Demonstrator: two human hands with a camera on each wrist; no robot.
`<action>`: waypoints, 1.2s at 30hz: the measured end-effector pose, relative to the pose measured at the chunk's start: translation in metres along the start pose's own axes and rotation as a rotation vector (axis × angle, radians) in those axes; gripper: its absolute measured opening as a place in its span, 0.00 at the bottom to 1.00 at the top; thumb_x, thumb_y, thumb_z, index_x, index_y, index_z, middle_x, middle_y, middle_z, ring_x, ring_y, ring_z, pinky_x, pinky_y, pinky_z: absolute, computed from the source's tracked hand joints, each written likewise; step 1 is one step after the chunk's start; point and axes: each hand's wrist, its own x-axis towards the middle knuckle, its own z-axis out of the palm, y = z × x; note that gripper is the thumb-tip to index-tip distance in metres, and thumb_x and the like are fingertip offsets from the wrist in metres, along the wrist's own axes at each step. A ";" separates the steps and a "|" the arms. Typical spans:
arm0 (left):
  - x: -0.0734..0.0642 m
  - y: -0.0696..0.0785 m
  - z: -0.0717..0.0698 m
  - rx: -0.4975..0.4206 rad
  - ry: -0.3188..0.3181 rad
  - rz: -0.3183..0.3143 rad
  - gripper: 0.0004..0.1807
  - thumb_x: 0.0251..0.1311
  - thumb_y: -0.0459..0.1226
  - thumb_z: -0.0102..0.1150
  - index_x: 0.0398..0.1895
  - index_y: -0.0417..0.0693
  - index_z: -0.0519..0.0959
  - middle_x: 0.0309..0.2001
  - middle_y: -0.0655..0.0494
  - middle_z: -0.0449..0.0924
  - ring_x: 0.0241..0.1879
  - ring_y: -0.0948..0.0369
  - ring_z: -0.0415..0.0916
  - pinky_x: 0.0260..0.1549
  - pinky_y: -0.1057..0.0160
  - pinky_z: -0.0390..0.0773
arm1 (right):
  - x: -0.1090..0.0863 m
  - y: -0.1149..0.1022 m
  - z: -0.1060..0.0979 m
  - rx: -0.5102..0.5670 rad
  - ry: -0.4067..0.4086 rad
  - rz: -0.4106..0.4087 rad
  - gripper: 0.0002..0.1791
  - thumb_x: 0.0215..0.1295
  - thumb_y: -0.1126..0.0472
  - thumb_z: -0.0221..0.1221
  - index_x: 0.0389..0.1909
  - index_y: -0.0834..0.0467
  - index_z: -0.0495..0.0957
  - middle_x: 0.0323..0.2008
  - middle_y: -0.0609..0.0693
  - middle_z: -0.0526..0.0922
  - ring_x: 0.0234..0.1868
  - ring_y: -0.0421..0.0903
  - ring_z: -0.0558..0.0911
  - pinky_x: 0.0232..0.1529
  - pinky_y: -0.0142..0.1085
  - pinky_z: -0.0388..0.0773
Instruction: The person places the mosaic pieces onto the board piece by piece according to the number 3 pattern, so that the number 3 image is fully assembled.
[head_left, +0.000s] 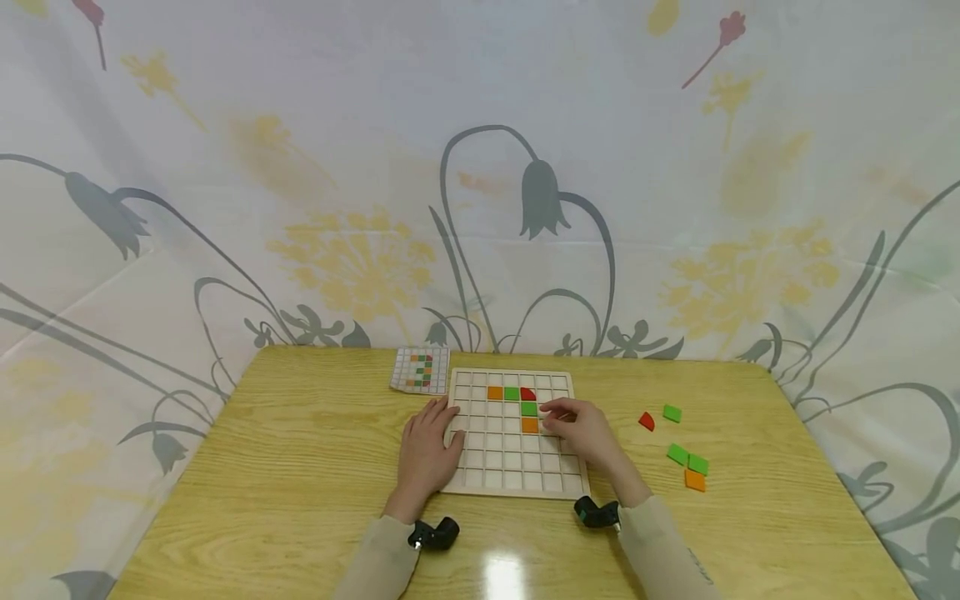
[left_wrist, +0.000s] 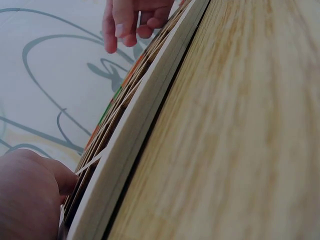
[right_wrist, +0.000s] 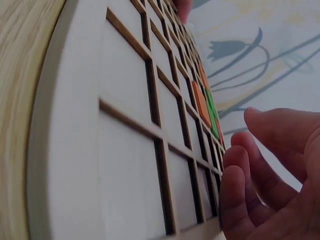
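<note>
- Left hand (head_left: pixel 431 450) lies flat-ish on the left edge of the grid board (head_left: pixel 513 460), fingers relaxed, thumb sticking out wide to the side.
- Right hand (head_left: pixel 588 429) is over the board's right side, fingers loosely bent, with a gap between thumb and fingers.
- So the board's basically right between the two hands, a shallow wooden thing with square cells, and five pieces sit in it.
- Just left of the right fingertips there's a green square (head_left: pixel 529 409), with an orange square (head_left: pixel 530 426) in the cell nearer the person.
- One cell farther out from that green is a red quarter-round (head_left: pixel 528 393), then going toward the left hand, another green tile (head_left: pixel 512 393) and another orange tile (head_left: pixel 496 393).
- Off to the right of the right hand, loose on the wood table (head_left: pixel 300 467): a red wedge (head_left: pixel 647 422), three green pieces (head_left: pixel 678 454), one orange piece (head_left: pixel 695 481).
- Just past the left fingertips is a gridded card (head_left: pixel 420 371) with a printed coloured pattern.
</note>
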 end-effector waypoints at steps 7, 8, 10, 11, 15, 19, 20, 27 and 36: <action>0.001 -0.002 0.000 0.008 -0.018 -0.013 0.21 0.68 0.41 0.57 0.61 0.46 0.78 0.70 0.48 0.68 0.71 0.48 0.59 0.67 0.38 0.56 | -0.008 0.003 -0.016 0.003 -0.021 -0.011 0.13 0.68 0.64 0.62 0.52 0.62 0.83 0.38 0.50 0.82 0.38 0.46 0.79 0.36 0.34 0.76; 0.001 -0.002 0.000 0.008 -0.021 -0.016 0.21 0.68 0.41 0.57 0.62 0.46 0.78 0.70 0.48 0.68 0.72 0.48 0.59 0.67 0.38 0.56 | -0.010 0.004 -0.019 -0.003 -0.016 -0.011 0.13 0.68 0.65 0.62 0.51 0.63 0.83 0.38 0.51 0.82 0.38 0.46 0.79 0.35 0.34 0.76; 0.001 -0.002 0.000 0.003 -0.021 -0.017 0.21 0.68 0.42 0.57 0.62 0.46 0.78 0.70 0.48 0.68 0.72 0.49 0.59 0.68 0.39 0.56 | -0.012 0.006 -0.026 -0.023 -0.008 -0.029 0.13 0.68 0.65 0.61 0.51 0.64 0.82 0.39 0.52 0.83 0.38 0.47 0.79 0.34 0.34 0.76; 0.000 -0.003 0.000 0.000 -0.021 -0.018 0.21 0.68 0.42 0.57 0.62 0.47 0.78 0.70 0.48 0.68 0.72 0.49 0.59 0.68 0.39 0.56 | -0.013 0.008 -0.029 -0.034 -0.002 -0.032 0.13 0.68 0.65 0.61 0.51 0.64 0.83 0.39 0.52 0.83 0.38 0.47 0.79 0.33 0.34 0.75; 0.000 -0.003 0.000 -0.001 -0.015 -0.015 0.21 0.68 0.42 0.57 0.62 0.46 0.78 0.70 0.49 0.68 0.72 0.49 0.59 0.68 0.39 0.56 | -0.019 0.016 -0.044 -0.070 0.026 -0.055 0.13 0.68 0.66 0.61 0.52 0.65 0.82 0.39 0.53 0.83 0.39 0.48 0.80 0.31 0.34 0.77; 0.000 -0.003 0.000 -0.004 0.000 -0.010 0.20 0.67 0.41 0.58 0.61 0.46 0.79 0.69 0.48 0.69 0.71 0.48 0.60 0.67 0.38 0.56 | -0.027 0.024 -0.060 -0.072 0.051 -0.042 0.15 0.68 0.65 0.61 0.53 0.66 0.81 0.40 0.54 0.84 0.40 0.49 0.81 0.29 0.35 0.79; 0.000 -0.003 0.000 0.004 0.006 -0.005 0.20 0.68 0.40 0.57 0.61 0.46 0.79 0.69 0.47 0.69 0.71 0.48 0.60 0.66 0.38 0.57 | -0.029 0.026 -0.064 -0.074 0.056 -0.039 0.15 0.68 0.65 0.61 0.53 0.66 0.81 0.40 0.55 0.83 0.39 0.50 0.81 0.28 0.35 0.79; 0.001 -0.003 0.001 -0.003 -0.002 -0.015 0.21 0.68 0.42 0.57 0.61 0.46 0.79 0.70 0.48 0.69 0.71 0.48 0.59 0.67 0.38 0.56 | -0.049 0.042 -0.093 -0.157 0.130 -0.054 0.14 0.69 0.64 0.62 0.52 0.66 0.81 0.40 0.56 0.84 0.39 0.51 0.82 0.30 0.34 0.78; 0.001 -0.001 0.000 -0.004 -0.021 -0.023 0.21 0.68 0.42 0.57 0.62 0.47 0.78 0.70 0.49 0.68 0.72 0.49 0.59 0.68 0.38 0.55 | -0.075 0.063 -0.124 -0.260 0.145 -0.001 0.16 0.68 0.61 0.63 0.53 0.66 0.81 0.41 0.55 0.84 0.41 0.49 0.81 0.33 0.33 0.79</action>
